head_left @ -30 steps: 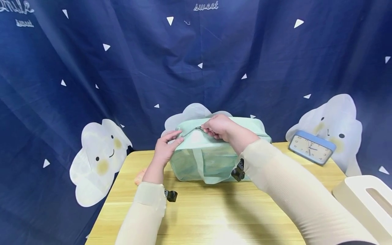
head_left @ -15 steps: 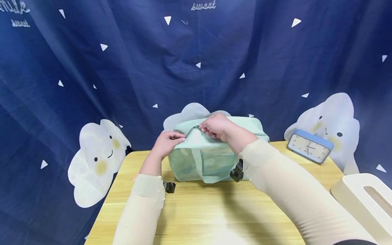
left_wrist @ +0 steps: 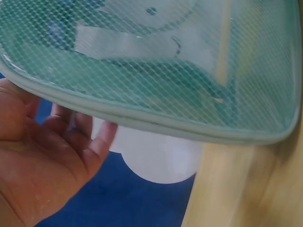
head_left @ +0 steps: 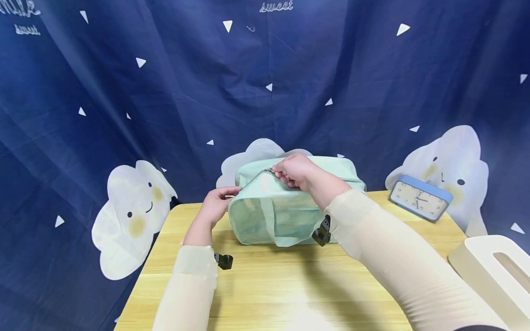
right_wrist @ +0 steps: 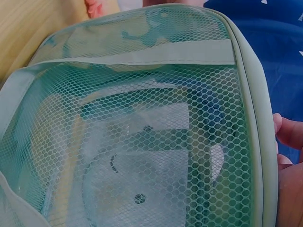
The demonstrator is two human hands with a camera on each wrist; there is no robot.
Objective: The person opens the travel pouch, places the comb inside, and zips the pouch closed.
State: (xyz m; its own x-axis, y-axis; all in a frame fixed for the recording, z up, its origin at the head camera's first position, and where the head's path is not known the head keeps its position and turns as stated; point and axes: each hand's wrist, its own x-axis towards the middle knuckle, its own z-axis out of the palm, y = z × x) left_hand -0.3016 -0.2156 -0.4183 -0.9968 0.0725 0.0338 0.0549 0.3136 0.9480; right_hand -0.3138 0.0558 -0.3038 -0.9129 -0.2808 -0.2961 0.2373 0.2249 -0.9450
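A mint-green mesh bag [head_left: 290, 216] with a strap handle [head_left: 269, 216] stands upright on the table. In the head view, my right hand [head_left: 296, 170] pinches the zipper pull [head_left: 269, 170] on its top. The zipper line runs from there toward the left corner, where my left hand [head_left: 217, 202] holds the bag's edge between thumb and fingers. From the left wrist view, the left palm [left_wrist: 52, 161] faces the camera and the fingertips go behind the piped rim [left_wrist: 142, 124]. Through the mesh in the right wrist view, pale and blue shapes show, too unclear to name.
A blue-framed clock [head_left: 420, 197] leans at the table's back right. The cream box [head_left: 492, 271] with a slotted top stands at the right edge. Something coral-coloured [right_wrist: 94, 7] lies left of the bag. A navy curtain [head_left: 265, 82] hangs behind the wooden table [head_left: 265, 285].
My left hand moves from the zipper track near the pull outward to the bag's left corner. The right hand keeps its pinch on the pull, almost in the same place.
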